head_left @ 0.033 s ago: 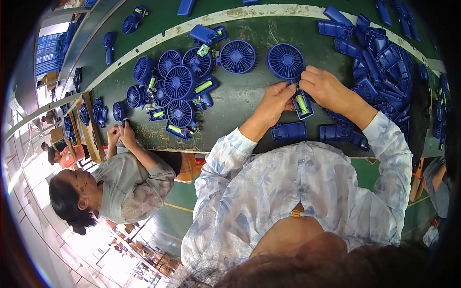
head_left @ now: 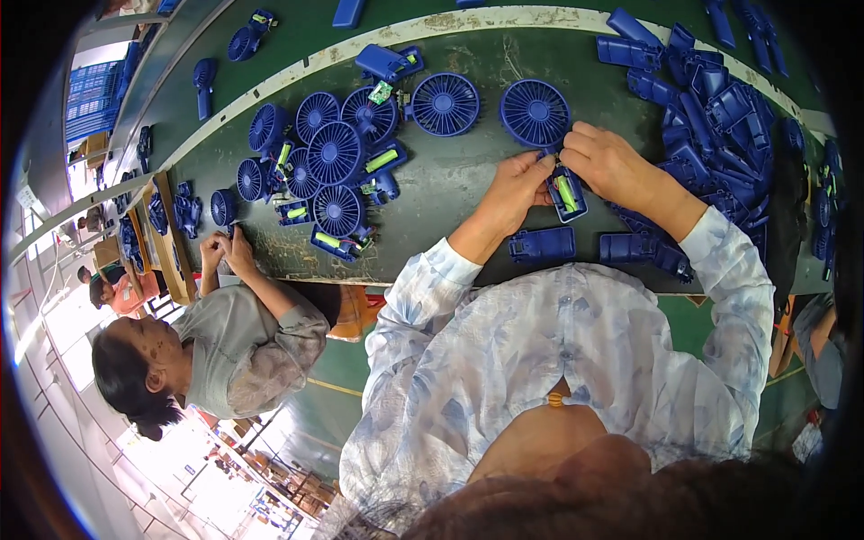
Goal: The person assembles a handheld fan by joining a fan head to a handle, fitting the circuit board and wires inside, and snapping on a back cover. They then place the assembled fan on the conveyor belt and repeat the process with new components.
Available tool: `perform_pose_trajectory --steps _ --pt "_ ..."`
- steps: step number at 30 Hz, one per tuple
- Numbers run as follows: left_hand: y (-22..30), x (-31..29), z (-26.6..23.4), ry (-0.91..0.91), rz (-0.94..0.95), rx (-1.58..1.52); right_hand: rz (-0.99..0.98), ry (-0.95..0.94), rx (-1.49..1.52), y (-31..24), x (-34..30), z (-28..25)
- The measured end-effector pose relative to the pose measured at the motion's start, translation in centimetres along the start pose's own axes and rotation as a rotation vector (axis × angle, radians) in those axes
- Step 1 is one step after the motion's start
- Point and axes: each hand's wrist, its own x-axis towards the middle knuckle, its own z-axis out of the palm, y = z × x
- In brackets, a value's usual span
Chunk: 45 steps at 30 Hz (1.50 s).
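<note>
A blue handheld fan (head_left: 535, 112) lies on the green tabletop in front of me, its round grille pointing away. Its handle is uncovered and shows a yellow-green battery (head_left: 566, 193) inside. My left hand (head_left: 519, 187) is closed on the handle just below the grille, thumb and fingers pinching its left side. From the right, my right hand (head_left: 605, 165) pinches at the top of the handle; the small part under its fingertips is hidden. Nearer to me lie a blue handle cover (head_left: 542, 245) and another blue cover (head_left: 627, 247).
Several blue fans (head_left: 336, 153) with exposed batteries are grouped at the left, beside another fan head (head_left: 445, 104). A large heap of blue covers (head_left: 711, 126) stands at the right. A pale strip (head_left: 504, 20) crosses the far side. A co-worker (head_left: 234, 342) handles a fan at the left.
</note>
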Motion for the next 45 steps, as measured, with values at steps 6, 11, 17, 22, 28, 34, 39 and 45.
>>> perform_pose_trajectory --steps 6,11,17,22,28,34,39,45 --pt "-0.2 0.0 0.2 0.011 0.028 -0.027 -0.036 0.021 -0.006 0.3 -0.2 0.6" --pt "0.0 -0.1 0.6 0.022 0.025 -0.005 -0.039 -0.042 -0.072 0.0 0.5 -1.3" --pt "-0.5 0.2 0.1 0.022 0.014 -0.021 -0.058 -0.105 0.086 -2.4 0.9 -0.6" --pt "-0.3 0.0 0.3 0.015 0.053 -0.006 -0.029 -0.078 0.224 -1.8 0.6 0.0" --pt "-0.4 0.2 0.1 0.050 0.013 0.044 0.131 -0.013 0.128 -2.4 0.1 0.9" --pt "-0.5 0.4 0.3 0.078 -0.007 -0.015 0.134 0.091 0.056 -4.2 -1.6 1.9" --pt "-0.2 -0.2 0.4 0.035 0.018 -0.017 0.134 0.080 0.173 -4.0 -1.7 1.6" --pt "-0.6 0.2 -0.2 0.008 0.018 -0.009 0.282 0.190 -0.355 6.2 0.6 -4.2"
